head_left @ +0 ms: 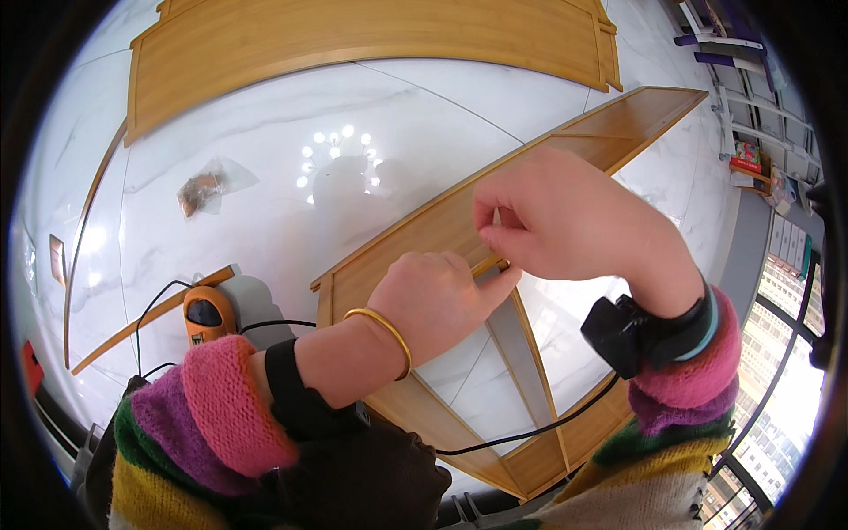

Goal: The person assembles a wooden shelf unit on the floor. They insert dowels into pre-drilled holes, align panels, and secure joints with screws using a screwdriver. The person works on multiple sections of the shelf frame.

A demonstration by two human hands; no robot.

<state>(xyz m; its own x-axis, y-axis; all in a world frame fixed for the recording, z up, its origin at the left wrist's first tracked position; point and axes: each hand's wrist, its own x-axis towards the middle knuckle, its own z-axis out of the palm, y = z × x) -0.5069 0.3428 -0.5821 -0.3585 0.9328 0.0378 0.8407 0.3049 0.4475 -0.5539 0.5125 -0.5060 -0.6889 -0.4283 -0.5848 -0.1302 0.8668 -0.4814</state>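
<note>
Head view: wooden frame (pixel 433 231) looks stiff, likely heavy; best held by outer edges. Right hand (pixel 552 216): grip pinched narrow, load hidden. Left hand (pixel 428 296): curled, cannot tell grip.

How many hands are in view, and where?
2: the left hand and the right hand, close together at the wooden frame; no others show.

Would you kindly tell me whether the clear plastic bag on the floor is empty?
Not empty: brownish contents show inside the clear plastic bag, too blurred to identify.
</note>
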